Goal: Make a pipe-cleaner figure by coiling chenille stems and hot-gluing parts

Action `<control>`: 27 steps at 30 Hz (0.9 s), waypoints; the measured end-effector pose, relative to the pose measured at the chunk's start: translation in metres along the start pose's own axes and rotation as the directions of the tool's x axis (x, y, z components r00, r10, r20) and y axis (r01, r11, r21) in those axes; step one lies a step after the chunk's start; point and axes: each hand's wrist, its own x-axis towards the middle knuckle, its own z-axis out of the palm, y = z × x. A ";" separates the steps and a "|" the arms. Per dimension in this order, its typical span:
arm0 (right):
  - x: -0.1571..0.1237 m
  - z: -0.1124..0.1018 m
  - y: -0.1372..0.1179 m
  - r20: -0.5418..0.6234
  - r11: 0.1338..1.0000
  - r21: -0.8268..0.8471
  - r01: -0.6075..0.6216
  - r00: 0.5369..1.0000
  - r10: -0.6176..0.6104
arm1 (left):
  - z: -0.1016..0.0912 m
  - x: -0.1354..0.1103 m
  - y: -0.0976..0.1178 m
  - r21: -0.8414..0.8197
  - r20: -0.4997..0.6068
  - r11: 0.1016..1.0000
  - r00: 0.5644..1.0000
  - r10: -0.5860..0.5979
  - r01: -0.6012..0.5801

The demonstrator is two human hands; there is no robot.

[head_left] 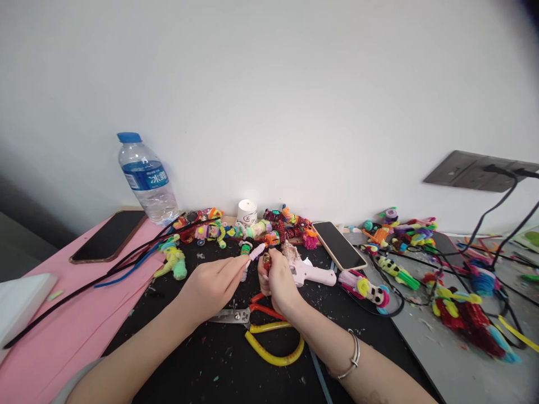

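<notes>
My left hand [214, 282] is closed in a pinch on a small lilac and white pipe-cleaner piece [254, 253] above the black mat [202, 359]. My right hand [278, 280] is closed around a small red and gold object [266, 260], right beside the left fingertips. A bracelet [352, 354] sits on my right wrist. Scissors [248, 315] with red and yellow handles lie on the mat just below both hands. A pink glue gun [307, 272] rests right of my right hand.
A row of pipe-cleaner figures [252, 229] lines the wall, with more figures [458, 306] and black cables [497, 224] at right. A water bottle [147, 179], a phone [110, 235] on pink paper [71, 320], a second phone [339, 244] and a small white jar [247, 212] stand around.
</notes>
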 end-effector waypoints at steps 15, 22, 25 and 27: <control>0.003 -0.002 0.000 0.013 0.998 0.004 -0.059 0.998 0.059 | 0.001 -0.002 -0.001 -0.010 -0.007 1.000 1.000 0.005 -0.005; 0.001 -0.001 0.000 0.005 1.000 0.009 -0.022 1.000 0.022 | 0.001 0.001 0.000 -0.014 -0.027 1.000 0.999 0.020 -0.020; 0.000 -0.001 -0.001 0.002 1.000 0.010 -0.019 1.000 0.019 | 0.001 0.000 0.000 -0.015 -0.028 1.000 0.999 0.019 -0.019; 0.000 0.000 -0.001 0.002 1.000 0.010 -0.020 1.000 0.020 | 0.001 -0.001 0.000 -0.017 -0.022 1.000 1.000 0.015 -0.015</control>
